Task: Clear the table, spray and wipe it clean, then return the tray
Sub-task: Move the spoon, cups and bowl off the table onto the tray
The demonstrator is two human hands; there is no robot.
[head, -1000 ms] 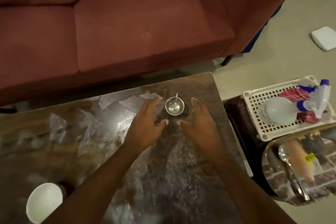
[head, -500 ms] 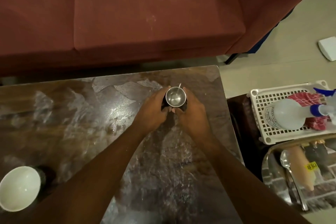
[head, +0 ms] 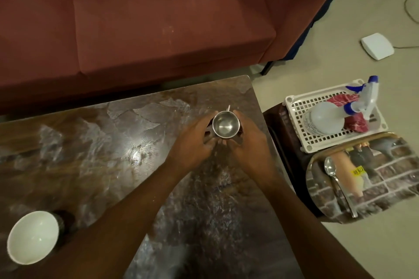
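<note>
Clearing the dark glossy surface [head: 113, 154]: both hands' grip cups the small steel cup [head: 225, 125], which goes next to the picture-printed tray [head: 385, 179].

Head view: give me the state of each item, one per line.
Steel cup: upright, empty, clasped by both hands.
Left hand: closed on cup.
Right hand: closed on cup.
White bowl: on table, looks empty.
Spray bottle: lying in white basket.
Spoon: lying on tray.

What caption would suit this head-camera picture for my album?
Both hands, left and right, cup a small steel cup on the table; a white bowl waits nearby.
</note>
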